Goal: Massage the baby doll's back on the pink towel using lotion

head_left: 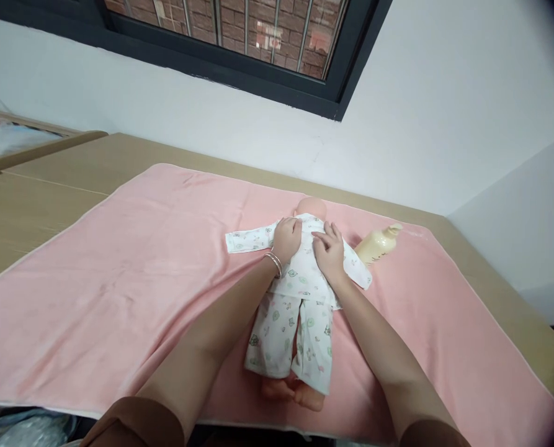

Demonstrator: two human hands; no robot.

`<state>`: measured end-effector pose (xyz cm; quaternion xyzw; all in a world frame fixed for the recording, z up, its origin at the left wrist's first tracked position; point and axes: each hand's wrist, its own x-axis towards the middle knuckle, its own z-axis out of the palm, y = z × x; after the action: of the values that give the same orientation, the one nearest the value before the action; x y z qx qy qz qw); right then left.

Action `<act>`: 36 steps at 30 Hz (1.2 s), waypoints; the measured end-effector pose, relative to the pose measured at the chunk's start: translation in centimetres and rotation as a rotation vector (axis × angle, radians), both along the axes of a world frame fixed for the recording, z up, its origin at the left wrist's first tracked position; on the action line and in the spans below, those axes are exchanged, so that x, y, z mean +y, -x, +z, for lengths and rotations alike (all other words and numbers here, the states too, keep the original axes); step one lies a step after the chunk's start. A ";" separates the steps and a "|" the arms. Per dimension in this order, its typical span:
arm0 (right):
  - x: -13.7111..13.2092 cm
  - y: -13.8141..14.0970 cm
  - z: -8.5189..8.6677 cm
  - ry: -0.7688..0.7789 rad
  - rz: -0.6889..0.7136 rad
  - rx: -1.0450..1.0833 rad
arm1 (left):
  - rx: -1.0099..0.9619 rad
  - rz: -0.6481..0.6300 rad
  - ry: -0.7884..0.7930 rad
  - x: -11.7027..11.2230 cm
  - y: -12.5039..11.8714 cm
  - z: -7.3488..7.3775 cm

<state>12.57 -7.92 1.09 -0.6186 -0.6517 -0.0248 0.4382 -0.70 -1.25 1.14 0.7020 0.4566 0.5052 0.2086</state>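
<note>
A baby doll (311,207) lies on a pink towel (132,273), head toward the wall, feet toward me. It wears a white printed shirt and trousers (291,323). My left hand (286,238), a silver bangle on its wrist, rests on the doll's left shoulder with the fingers curled over the shirt. My right hand (330,250) lies on the doll's chest, fingers bent and pressing on the fabric. One sleeve (249,239) stretches out flat to the left.
A cream pump bottle (378,244) lies on the towel just right of the doll. The towel covers a tan wooden table (44,198) set against a white wall under a dark-framed window (239,56). Bags sit low at the left.
</note>
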 end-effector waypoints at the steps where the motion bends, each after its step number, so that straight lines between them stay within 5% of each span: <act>1: 0.2 -0.1 0.1 0.053 -0.001 0.017 | 0.000 0.000 0.000 0.0 0.0 0.0; 7: 0.6 -0.3 0.7 0.225 0.017 -0.221 | 0.025 0.007 0.007 0.0 -0.1 0.2; 11: 0.2 -0.1 0.6 0.077 0.121 -0.354 | 0.024 0.016 0.021 0.0 -0.1 0.2; 15: -0.1 0.1 0.1 -0.099 0.128 -0.243 | 0.011 0.011 0.016 0.0 -0.1 0.2; 22: 0.9 -0.4 0.3 0.105 0.018 -0.162 | 0.060 0.057 0.026 -0.4 -0.2 0.3; 27: 0.8 -0.6 0.6 0.053 -0.016 -0.209 | 0.099 0.126 0.012 -0.6 -0.4 0.1; 36: 2.1 -1.8 0.6 0.177 0.095 -0.246 | 0.250 0.035 -0.011 0.0 -0.4 0.0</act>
<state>14.35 -5.79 1.67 -0.6156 -0.7286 -0.0222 0.2995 -0.31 -1.26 1.16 0.7524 0.4886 0.4199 0.1372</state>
